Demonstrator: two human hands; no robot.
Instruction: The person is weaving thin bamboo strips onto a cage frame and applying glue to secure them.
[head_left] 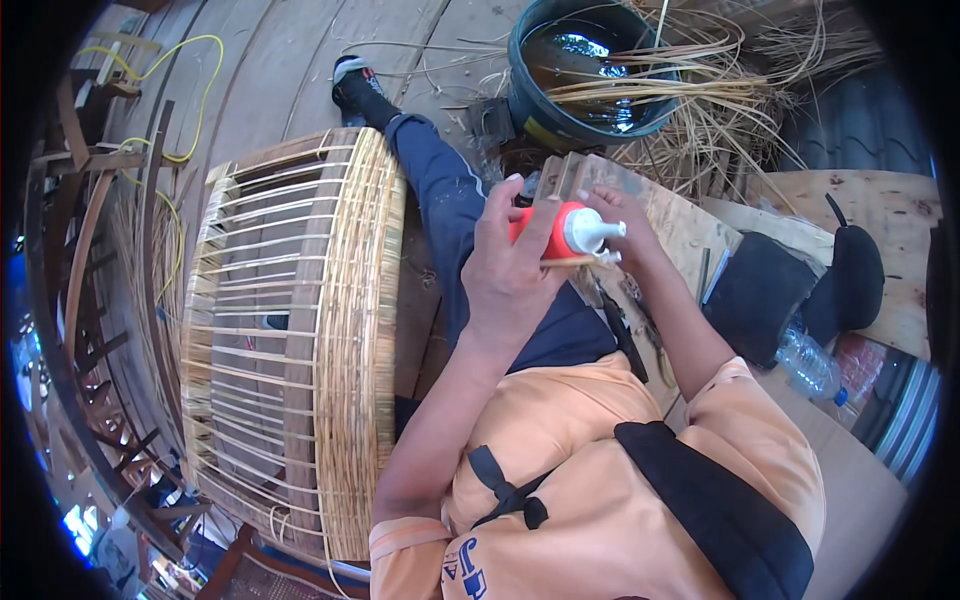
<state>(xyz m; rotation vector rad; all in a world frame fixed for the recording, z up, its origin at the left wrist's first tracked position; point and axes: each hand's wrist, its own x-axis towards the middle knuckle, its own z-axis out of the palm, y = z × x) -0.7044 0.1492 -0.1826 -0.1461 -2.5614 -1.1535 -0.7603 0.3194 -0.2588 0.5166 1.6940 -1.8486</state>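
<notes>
My left hand (pixel 508 265) is wrapped round a red squeeze bottle (pixel 538 232) with a white nozzle cap (pixel 590 231), tilted so that the nozzle points right. A thin pale strip (pixel 568 262) shows just under the bottle, by the left fingers. Close behind the nozzle, my right hand (pixel 628 225) has its fingers curled, and part of them is hidden by the cap. Whatever those fingers pinch cannot be made out. On my left, a wooden frame (pixel 300 300) woven with cane strands (pixel 355 340) lies on the plank floor, its left part only loosely strung.
A dark bucket (pixel 522 85) of water with cane strands soaking stands ahead. Loose cane (pixel 715 125) is heaped beside it. At right lie a plywood board (pixel 860 290), a black pad (pixel 760 290) and a plastic bottle (pixel 808 365). A yellow cord (pixel 205 100) runs along the left.
</notes>
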